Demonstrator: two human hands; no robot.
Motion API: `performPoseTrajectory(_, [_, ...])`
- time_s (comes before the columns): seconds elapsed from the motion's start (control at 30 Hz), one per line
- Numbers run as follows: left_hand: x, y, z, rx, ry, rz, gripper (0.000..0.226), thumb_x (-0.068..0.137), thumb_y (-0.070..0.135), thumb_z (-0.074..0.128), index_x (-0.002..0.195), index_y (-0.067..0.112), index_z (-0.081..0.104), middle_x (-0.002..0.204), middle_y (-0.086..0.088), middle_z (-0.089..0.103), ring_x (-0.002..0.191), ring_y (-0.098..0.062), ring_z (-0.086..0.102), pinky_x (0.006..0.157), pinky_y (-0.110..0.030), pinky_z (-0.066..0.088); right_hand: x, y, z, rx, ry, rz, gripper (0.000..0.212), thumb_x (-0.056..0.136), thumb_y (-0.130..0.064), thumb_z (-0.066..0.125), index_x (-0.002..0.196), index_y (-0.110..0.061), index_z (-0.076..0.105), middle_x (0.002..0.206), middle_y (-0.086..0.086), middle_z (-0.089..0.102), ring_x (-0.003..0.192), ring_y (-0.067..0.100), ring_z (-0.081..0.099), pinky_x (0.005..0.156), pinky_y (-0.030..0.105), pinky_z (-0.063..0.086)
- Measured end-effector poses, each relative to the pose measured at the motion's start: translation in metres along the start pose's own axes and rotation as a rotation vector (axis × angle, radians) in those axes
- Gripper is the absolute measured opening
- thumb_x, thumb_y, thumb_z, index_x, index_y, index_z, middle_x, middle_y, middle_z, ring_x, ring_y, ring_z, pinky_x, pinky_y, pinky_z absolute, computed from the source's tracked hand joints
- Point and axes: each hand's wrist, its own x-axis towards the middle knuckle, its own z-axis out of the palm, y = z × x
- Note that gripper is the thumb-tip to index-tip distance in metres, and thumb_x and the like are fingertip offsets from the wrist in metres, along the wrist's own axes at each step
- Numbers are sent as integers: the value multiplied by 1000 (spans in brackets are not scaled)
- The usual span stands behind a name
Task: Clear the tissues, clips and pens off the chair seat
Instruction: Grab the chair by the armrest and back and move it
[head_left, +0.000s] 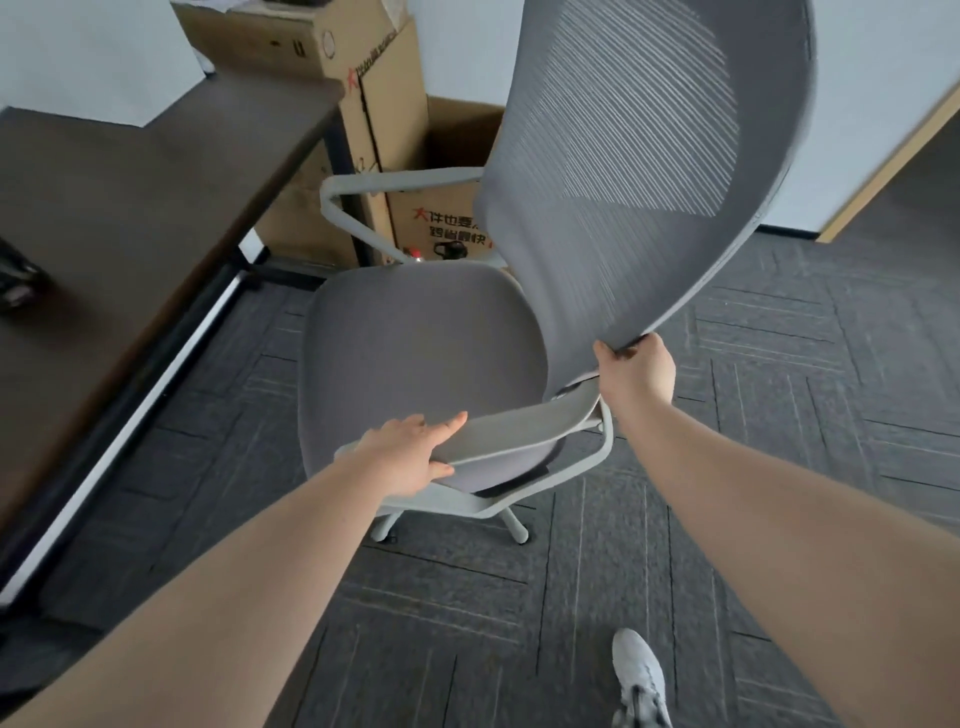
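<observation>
A grey office chair stands on the carpet with its grey fabric seat (415, 343) bare; no tissues, clips or pens show on it. My left hand (415, 452) grips the near grey armrest (519, 431), thumb underneath and fingers on top. My right hand (636, 371) is closed on the lower edge of the grey mesh backrest (639, 156), which rises to the upper right.
A dark brown desk (130, 208) runs along the left with a dark object (18, 283) on it. Cardboard boxes (384, 130) stand behind the chair against the wall. The chair's far armrest (363, 187) is next to the boxes. My grey shoe (639, 675) is on the carpet.
</observation>
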Motion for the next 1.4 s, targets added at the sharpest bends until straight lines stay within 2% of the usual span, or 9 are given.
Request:
performPoseTrajectory(0.17, [-19, -48, 1, -9, -16, 8, 70, 94, 41, 50, 147, 46, 4, 142, -6, 38, 126, -30, 44, 101, -43, 43, -52, -12, 41, -2, 61, -20, 17, 94, -19, 57, 104, -6, 57, 95, 3, 62, 91, 24, 58, 77, 32, 43])
performPoseTrajectory(0.33, [-28, -75, -1, -34, -44, 12, 69, 95, 38, 50, 147, 46, 6, 153, -5, 29, 136, -29, 37, 109, -44, 36, -68, -29, 61, 27, 49, -18, 20, 93, -17, 56, 109, -6, 49, 83, -5, 55, 84, 21, 54, 76, 33, 44])
performPoseTrajectory(0.43, [-34, -91, 0, -19, -36, 28, 69, 94, 39, 51, 145, 51, 6, 146, -4, 38, 131, -29, 41, 107, -46, 37, -78, -34, 68, 121, 43, 11, 31, 90, -16, 59, 116, -7, 45, 84, -5, 54, 83, 20, 51, 79, 31, 42])
performPoseTrajectory(0.57, [-44, -109, -6, 82, -24, 73, 66, 96, 36, 47, 149, 41, 7, 136, -5, 44, 123, -27, 46, 103, -41, 38, -99, -31, 81, 180, 41, 40, 39, 90, -17, 60, 123, -9, 40, 83, -4, 54, 82, 21, 53, 81, 34, 45])
performPoseTrajectory(0.9, [-54, -159, -9, 146, -15, 149, 66, 97, 38, 45, 149, 41, 5, 136, -3, 43, 123, -24, 45, 99, -38, 41, -138, -44, 110, 257, 61, 99, 39, 92, -17, 58, 126, -9, 38, 93, 1, 58, 87, 23, 55, 78, 33, 43])
performPoseTrajectory(1.07, [-62, -195, -12, 201, -67, 146, 67, 97, 38, 44, 149, 42, 3, 141, -4, 40, 127, -25, 42, 102, -40, 40, -163, -52, 135, 263, 62, 116, 39, 93, -18, 57, 125, -8, 38, 83, -3, 56, 86, 23, 53, 76, 31, 38])
performPoseTrajectory(1.27, [-76, -235, -14, 267, -24, 122, 66, 99, 31, 44, 150, 38, 2, 138, -5, 42, 122, -25, 46, 101, -38, 40, -195, -68, 163, 213, 4, 130, 42, 92, -24, 58, 125, -9, 37, 73, -13, 50, 91, 26, 58, 82, 40, 47])
performPoseTrajectory(1.33, [-80, -245, -12, 272, -16, 99, 66, 99, 28, 43, 150, 38, 2, 143, -6, 39, 128, -25, 42, 105, -39, 40, -207, -71, 171, 197, 1, 130, 45, 93, -26, 57, 128, -9, 34, 77, -10, 54, 95, 30, 60, 83, 42, 49])
performPoseTrajectory(1.4, [-83, -252, -13, 271, -15, 86, 65, 100, 27, 42, 150, 38, 1, 152, -7, 30, 137, -26, 34, 107, -37, 39, -217, -74, 177, 201, 1, 123, 48, 93, -23, 56, 131, -6, 32, 94, 2, 65, 100, 33, 61, 80, 38, 47])
